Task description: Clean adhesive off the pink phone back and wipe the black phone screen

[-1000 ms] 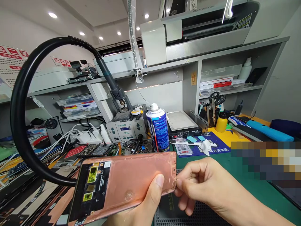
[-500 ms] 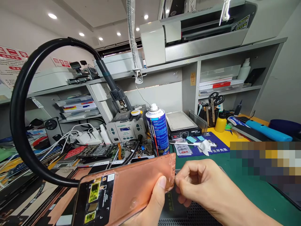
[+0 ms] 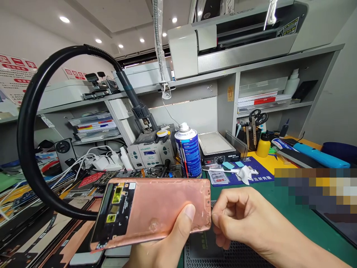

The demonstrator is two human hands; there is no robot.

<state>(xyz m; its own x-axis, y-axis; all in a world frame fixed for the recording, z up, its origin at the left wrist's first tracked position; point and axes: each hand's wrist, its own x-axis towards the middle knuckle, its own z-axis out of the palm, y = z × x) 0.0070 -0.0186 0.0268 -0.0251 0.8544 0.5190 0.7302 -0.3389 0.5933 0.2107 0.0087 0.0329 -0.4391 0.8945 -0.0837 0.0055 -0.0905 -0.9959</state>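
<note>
My left hand [image 3: 175,234] grips a phone screen [image 3: 161,203] from below, with its thumb pressed on the copper-coloured back that faces me. A black section with yellow-green patches [image 3: 118,194] lies at the panel's left end. Just off the panel's right end, my right hand [image 3: 237,214] is closed, thumb and index finger pinched together. Whatever may be between those fingertips is hidden or too small to see. Behind the panel stands a blue spray can [image 3: 188,152] with a white cap.
A black hose [image 3: 26,111] loops at the left from a hot-air station [image 3: 149,152]. Several phone panels [image 3: 57,238] lie bottom left. A heating plate [image 3: 217,145] stands behind a blue mat [image 3: 259,178]. Below my hands is a perforated black surface [image 3: 234,257].
The phone screen has turned to lie more level, its left end rising and its back facing me more fully. My right hand stays pinched beside its right end.
</note>
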